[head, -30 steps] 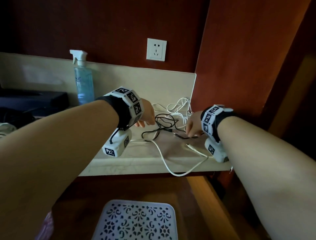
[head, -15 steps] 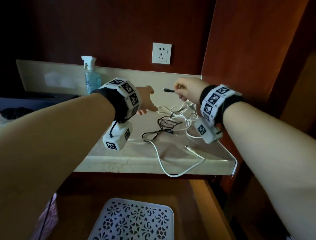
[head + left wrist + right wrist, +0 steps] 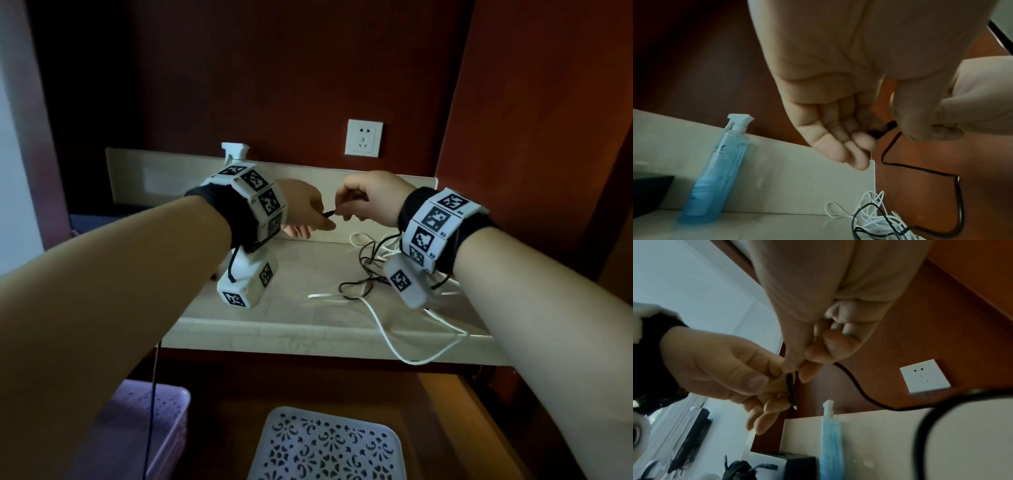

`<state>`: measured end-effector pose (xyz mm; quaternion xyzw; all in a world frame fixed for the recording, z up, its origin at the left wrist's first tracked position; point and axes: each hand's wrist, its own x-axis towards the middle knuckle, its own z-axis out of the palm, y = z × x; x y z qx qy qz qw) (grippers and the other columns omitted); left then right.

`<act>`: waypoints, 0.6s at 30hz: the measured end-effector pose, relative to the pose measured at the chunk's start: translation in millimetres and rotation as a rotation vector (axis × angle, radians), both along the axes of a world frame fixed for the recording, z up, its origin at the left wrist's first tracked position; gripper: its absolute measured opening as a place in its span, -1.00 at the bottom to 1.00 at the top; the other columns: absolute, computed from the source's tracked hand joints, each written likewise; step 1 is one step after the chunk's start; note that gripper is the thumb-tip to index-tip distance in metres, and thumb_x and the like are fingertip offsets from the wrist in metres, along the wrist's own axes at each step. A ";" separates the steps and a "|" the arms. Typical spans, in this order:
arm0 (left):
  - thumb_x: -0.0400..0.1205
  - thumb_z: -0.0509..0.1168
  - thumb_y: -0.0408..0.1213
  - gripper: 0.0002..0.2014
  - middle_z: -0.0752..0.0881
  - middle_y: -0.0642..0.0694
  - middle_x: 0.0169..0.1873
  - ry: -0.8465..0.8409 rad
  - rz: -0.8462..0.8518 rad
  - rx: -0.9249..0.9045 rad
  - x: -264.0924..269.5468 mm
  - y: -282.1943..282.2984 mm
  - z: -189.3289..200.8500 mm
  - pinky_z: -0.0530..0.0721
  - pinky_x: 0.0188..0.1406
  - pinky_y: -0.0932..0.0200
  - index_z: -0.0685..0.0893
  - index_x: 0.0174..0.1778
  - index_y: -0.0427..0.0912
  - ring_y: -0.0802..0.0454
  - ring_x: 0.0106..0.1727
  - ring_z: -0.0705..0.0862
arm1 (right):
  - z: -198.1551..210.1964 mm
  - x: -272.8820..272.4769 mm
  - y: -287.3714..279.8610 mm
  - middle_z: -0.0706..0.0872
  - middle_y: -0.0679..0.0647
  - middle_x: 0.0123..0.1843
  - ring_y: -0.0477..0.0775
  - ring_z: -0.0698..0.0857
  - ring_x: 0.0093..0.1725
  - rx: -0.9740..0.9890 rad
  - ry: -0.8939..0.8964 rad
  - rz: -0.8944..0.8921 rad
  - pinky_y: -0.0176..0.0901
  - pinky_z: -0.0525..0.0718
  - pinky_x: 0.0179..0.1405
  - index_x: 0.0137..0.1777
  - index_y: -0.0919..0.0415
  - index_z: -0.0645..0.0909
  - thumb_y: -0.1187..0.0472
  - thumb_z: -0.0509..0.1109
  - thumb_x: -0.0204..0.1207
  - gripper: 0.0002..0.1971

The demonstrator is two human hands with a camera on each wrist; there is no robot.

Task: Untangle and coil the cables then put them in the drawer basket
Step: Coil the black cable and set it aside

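Left of the wall socket (image 3: 363, 137) we see the spray bottle (image 3: 715, 175) against the counter (image 3: 294, 329) backsplash, and our left hand (image 3: 305, 212) hovers below the socket with fingers loosely extended, touching the plug of the black cable (image 3: 791, 390). Just right of it our right hand (image 3: 370, 198) pinches that black cable near its plug, lifted above the counter. Below the socket, the white cable (image 3: 387, 329) lies tangled with the black one, one loop hanging over the counter's edge above the basket (image 3: 325, 445).
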<state>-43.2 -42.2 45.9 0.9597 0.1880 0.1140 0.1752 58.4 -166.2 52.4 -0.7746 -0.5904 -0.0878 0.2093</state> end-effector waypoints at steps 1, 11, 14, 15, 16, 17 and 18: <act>0.62 0.33 -0.05 -0.75 0.68 -0.02 -0.35 -0.027 0.017 -0.009 -6.9 5.4 -0.2 0.59 -0.49 0.38 0.55 -0.01 -0.17 0.16 -0.40 0.63 | 0.0 -8.1 6.9 0.70 -0.10 -0.26 -0.13 0.62 -0.31 0.009 0.016 0.004 -0.31 0.57 -0.26 -0.11 0.08 0.60 0.20 0.39 0.52 -0.98; 0.67 0.24 -0.10 -0.85 0.60 0.07 -0.41 0.025 -0.081 0.168 -80.3 58.6 2.2 0.48 -0.36 0.38 0.58 -0.17 -0.03 0.20 -0.42 0.53 | -8.0 -66.3 48.5 0.69 -0.07 -0.05 -0.06 0.60 -0.13 -0.138 -0.079 -0.195 -0.23 0.47 -0.20 0.06 0.05 0.51 0.22 0.35 0.53 -0.85; 0.68 0.21 -0.12 -0.82 0.65 0.07 -0.39 0.078 -0.068 0.147 -101.6 78.0 0.4 0.48 -0.33 0.36 0.59 -0.21 -0.04 0.19 -0.42 0.54 | -19.8 -64.8 44.7 0.71 -0.03 -0.03 -0.02 0.58 -0.10 -0.297 -0.176 -0.372 -0.23 0.45 -0.23 -0.08 0.06 0.54 0.34 0.19 0.56 -0.83; 0.69 0.20 -0.14 -0.83 0.67 0.06 -0.38 0.100 -0.057 0.131 -108.9 84.5 -1.2 0.47 -0.33 0.35 0.60 -0.19 -0.05 0.18 -0.42 0.53 | -23.3 -63.7 42.1 0.73 0.00 -0.02 -0.01 0.59 -0.14 -0.303 -0.136 -0.428 -0.24 0.48 -0.25 -0.08 0.08 0.55 0.37 0.14 0.55 -0.79; 0.69 0.20 -0.16 -0.84 0.68 0.03 -0.36 0.114 -0.046 0.106 -115.3 91.1 -3.4 0.46 -0.34 0.34 0.60 -0.17 -0.08 0.15 -0.43 0.51 | -25.1 -63.4 39.5 0.75 0.03 -0.01 -0.02 0.60 -0.20 -0.277 -0.085 -0.475 -0.26 0.49 -0.29 -0.06 0.09 0.57 0.38 0.12 0.56 -0.77; 0.70 0.19 -0.20 -0.84 0.68 -0.01 -0.36 0.114 -0.039 0.057 -120.3 97.4 -6.0 0.46 -0.36 0.34 0.61 -0.17 -0.11 0.12 -0.44 0.50 | -25.7 -64.4 37.6 0.76 0.06 -0.01 -0.03 0.59 -0.25 -0.224 -0.036 -0.509 -0.27 0.48 -0.33 -0.03 0.11 0.59 0.36 0.12 0.57 -0.77; 0.70 0.20 -0.24 -0.84 0.68 -0.06 -0.36 0.098 -0.036 -0.022 -123.7 103.3 -9.2 0.47 -0.39 0.34 0.60 -0.18 -0.14 0.12 -0.47 0.50 | -24.6 -66.1 36.3 0.76 0.07 -0.01 -0.05 0.58 -0.29 -0.137 0.000 -0.531 -0.28 0.47 -0.37 0.01 0.12 0.61 0.32 0.13 0.60 -0.77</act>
